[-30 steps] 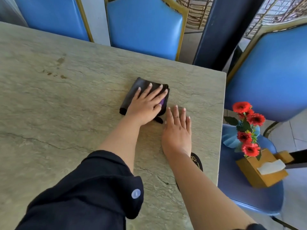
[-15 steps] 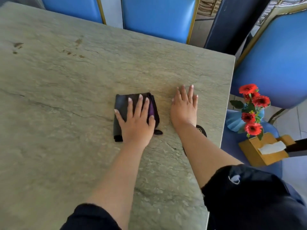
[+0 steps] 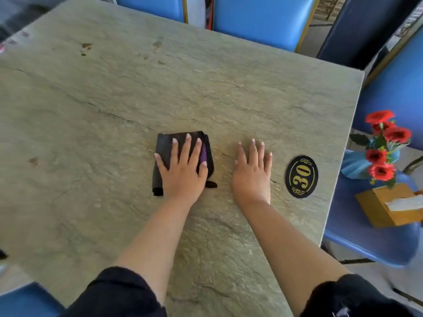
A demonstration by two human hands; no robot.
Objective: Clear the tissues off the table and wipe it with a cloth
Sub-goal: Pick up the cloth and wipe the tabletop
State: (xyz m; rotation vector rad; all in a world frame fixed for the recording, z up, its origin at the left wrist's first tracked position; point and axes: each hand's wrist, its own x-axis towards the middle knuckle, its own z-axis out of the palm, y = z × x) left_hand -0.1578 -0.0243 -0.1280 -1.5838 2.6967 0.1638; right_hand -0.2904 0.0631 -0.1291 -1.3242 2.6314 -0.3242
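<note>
Stone-look tabletop (image 3: 229,92), blue chairs (image 3: 258,19) round far and right edges. We note tissue box (image 3: 380,209) on right chair seat, white tissue (image 3: 405,203) poking out; flower vase (image 3: 357,164) just beside it. Left hand (image 3: 183,170) flat, fingers straight, pressing folded dark cloth (image 3: 166,145) mid-table. Right hand (image 3: 253,172) flat on bare stone, released. Oval "30" plaque (image 3: 301,176) near right edge. Brown stains (image 3: 85,48) far left.
</note>
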